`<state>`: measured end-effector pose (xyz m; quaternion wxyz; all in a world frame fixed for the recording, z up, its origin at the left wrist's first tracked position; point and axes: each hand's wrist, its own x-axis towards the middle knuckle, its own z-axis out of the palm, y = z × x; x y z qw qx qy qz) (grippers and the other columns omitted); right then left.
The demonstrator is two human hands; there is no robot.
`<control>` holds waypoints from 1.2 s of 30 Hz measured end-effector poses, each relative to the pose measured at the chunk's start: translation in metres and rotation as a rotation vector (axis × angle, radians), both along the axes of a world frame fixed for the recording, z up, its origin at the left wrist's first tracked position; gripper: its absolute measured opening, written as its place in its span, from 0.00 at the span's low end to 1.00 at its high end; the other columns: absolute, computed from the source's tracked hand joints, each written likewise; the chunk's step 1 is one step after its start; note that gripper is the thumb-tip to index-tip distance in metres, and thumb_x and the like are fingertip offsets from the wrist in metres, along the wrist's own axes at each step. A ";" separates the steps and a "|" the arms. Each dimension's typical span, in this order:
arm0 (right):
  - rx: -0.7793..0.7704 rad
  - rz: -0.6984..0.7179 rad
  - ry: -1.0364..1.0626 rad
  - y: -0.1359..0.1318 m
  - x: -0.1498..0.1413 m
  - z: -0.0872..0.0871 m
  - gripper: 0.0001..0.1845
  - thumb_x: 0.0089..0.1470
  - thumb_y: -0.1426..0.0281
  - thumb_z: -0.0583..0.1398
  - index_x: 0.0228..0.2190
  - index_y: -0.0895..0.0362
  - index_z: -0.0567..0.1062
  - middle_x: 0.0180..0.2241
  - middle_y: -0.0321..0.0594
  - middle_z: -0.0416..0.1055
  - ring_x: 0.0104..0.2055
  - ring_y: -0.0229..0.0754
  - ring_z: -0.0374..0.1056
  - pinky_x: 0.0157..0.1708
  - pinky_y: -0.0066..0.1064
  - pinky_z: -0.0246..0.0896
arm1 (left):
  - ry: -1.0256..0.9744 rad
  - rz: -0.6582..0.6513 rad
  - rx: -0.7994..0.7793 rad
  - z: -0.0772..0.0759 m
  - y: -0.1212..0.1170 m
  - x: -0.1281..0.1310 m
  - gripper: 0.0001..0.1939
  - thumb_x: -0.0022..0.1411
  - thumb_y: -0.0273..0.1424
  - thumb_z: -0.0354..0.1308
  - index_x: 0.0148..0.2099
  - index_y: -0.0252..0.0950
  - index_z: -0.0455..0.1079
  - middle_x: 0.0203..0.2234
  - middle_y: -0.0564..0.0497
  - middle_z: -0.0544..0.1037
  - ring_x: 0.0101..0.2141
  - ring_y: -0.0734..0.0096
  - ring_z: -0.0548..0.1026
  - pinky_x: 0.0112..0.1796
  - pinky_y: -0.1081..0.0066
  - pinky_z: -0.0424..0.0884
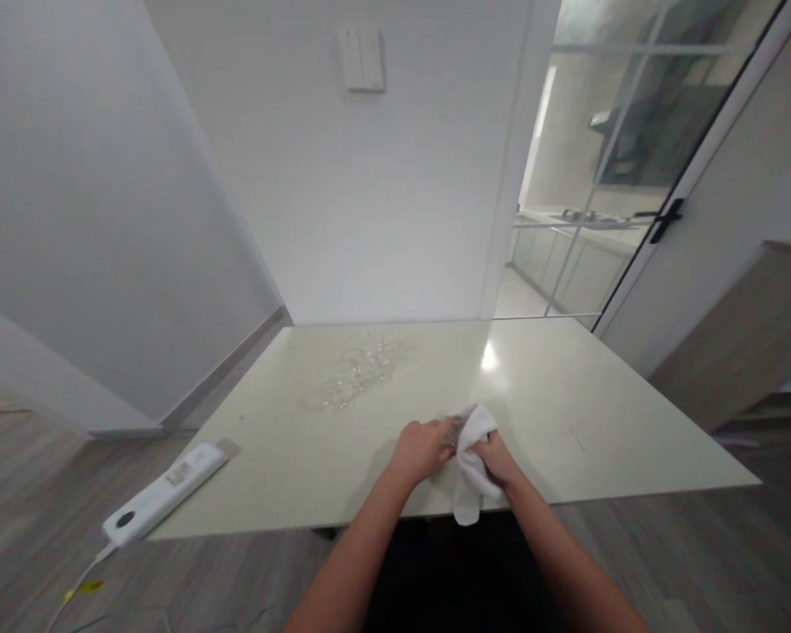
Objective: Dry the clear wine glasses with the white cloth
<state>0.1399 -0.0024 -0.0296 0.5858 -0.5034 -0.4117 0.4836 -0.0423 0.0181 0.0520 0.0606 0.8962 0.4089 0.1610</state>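
Near the front edge of the pale glossy table (290, 475), my left hand (420, 450) is closed around a small clear, glass-like object (451, 434). Its exact kind is hard to make out, as fingers and cloth partly cover it. A white cloth (471, 466) is bunched in my right hand (499, 459), whose fingers press it against that object. One end of the cloth hangs down over the table's edge. Beyond my left hand, a cluster of several clear, shiny pieces (359, 374) lies on the tabletop; their shapes blur together.
A white power strip (164, 494) with a cable rests across the table's left front corner. Behind the table stands a white wall with a switch (362, 60). To the right is a glazed door with a black handle (665, 220).
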 end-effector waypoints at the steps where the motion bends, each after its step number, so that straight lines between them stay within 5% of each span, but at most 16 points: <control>1: -0.019 -0.009 0.008 0.000 -0.002 -0.001 0.22 0.38 0.70 0.68 0.39 0.58 0.73 0.37 0.39 0.76 0.39 0.47 0.71 0.39 0.36 0.68 | -0.009 -0.008 0.025 0.002 0.000 -0.002 0.20 0.55 0.36 0.61 0.51 0.43 0.68 0.32 0.49 0.77 0.32 0.60 0.75 0.34 0.66 0.65; 5: -0.068 -0.111 0.160 0.003 -0.006 -0.003 0.26 0.39 0.64 0.65 0.42 0.55 0.69 0.38 0.40 0.76 0.38 0.46 0.72 0.37 0.36 0.69 | -0.281 -0.092 0.124 -0.002 -0.002 -0.012 0.16 0.59 0.36 0.57 0.49 0.39 0.68 0.39 0.44 0.75 0.42 0.60 0.72 0.42 0.64 0.65; 7: -0.085 -0.115 0.196 0.006 -0.004 -0.004 0.26 0.41 0.60 0.63 0.44 0.54 0.68 0.38 0.40 0.76 0.37 0.46 0.73 0.37 0.37 0.69 | -0.427 -0.114 0.100 -0.014 -0.003 -0.015 0.11 0.62 0.35 0.52 0.44 0.36 0.69 0.36 0.45 0.74 0.40 0.64 0.72 0.40 0.66 0.65; 12: -0.016 -0.057 -0.103 0.001 -0.009 0.004 0.23 0.37 0.65 0.65 0.38 0.57 0.71 0.36 0.41 0.76 0.39 0.47 0.71 0.43 0.39 0.66 | -0.805 0.054 -0.271 -0.048 0.007 -0.017 0.15 0.64 0.37 0.45 0.29 0.35 0.64 0.20 0.54 0.65 0.23 0.74 0.64 0.26 0.73 0.60; 15: 0.174 0.139 -0.263 -0.009 -0.017 0.019 0.25 0.34 0.70 0.66 0.40 0.56 0.72 0.37 0.39 0.75 0.39 0.46 0.69 0.43 0.37 0.65 | -0.962 0.167 -0.546 -0.054 0.023 -0.018 0.19 0.63 0.41 0.44 0.24 0.35 0.61 0.16 0.56 0.60 0.19 0.75 0.60 0.22 0.74 0.56; 18: 0.267 0.197 -0.286 -0.017 -0.022 0.033 0.29 0.34 0.73 0.65 0.44 0.54 0.71 0.38 0.37 0.73 0.38 0.43 0.68 0.41 0.33 0.65 | -0.989 0.175 -0.662 -0.052 0.031 -0.020 0.19 0.60 0.43 0.46 0.23 0.35 0.62 0.16 0.56 0.60 0.18 0.76 0.58 0.21 0.75 0.54; 21: 0.249 0.189 -0.261 -0.016 -0.021 0.032 0.26 0.36 0.73 0.64 0.42 0.55 0.71 0.36 0.37 0.73 0.38 0.43 0.68 0.41 0.34 0.65 | -0.975 0.188 -0.616 -0.050 0.027 -0.020 0.20 0.60 0.45 0.46 0.24 0.36 0.61 0.15 0.57 0.59 0.19 0.75 0.59 0.22 0.74 0.56; 25: 0.158 0.123 -0.255 -0.007 -0.015 0.014 0.15 0.40 0.69 0.63 0.35 0.56 0.73 0.36 0.40 0.75 0.39 0.46 0.69 0.46 0.40 0.63 | -0.818 0.112 -0.324 -0.050 0.010 -0.023 0.19 0.65 0.41 0.43 0.26 0.37 0.61 0.19 0.54 0.64 0.23 0.73 0.64 0.27 0.72 0.59; 30: 0.051 -0.087 -0.188 0.001 -0.008 0.002 0.18 0.46 0.59 0.60 0.39 0.56 0.73 0.42 0.44 0.74 0.47 0.49 0.67 0.53 0.42 0.58 | -0.618 -0.043 -0.025 -0.052 -0.006 -0.026 0.13 0.65 0.34 0.42 0.29 0.38 0.61 0.22 0.52 0.65 0.24 0.71 0.65 0.29 0.71 0.60; 36: 0.008 -0.110 -0.231 0.001 -0.008 -0.001 0.21 0.44 0.60 0.63 0.39 0.58 0.73 0.42 0.46 0.75 0.46 0.51 0.69 0.51 0.43 0.60 | -0.696 0.027 -0.073 -0.046 -0.002 -0.023 0.12 0.66 0.34 0.43 0.35 0.37 0.65 0.28 0.49 0.70 0.30 0.70 0.69 0.34 0.71 0.63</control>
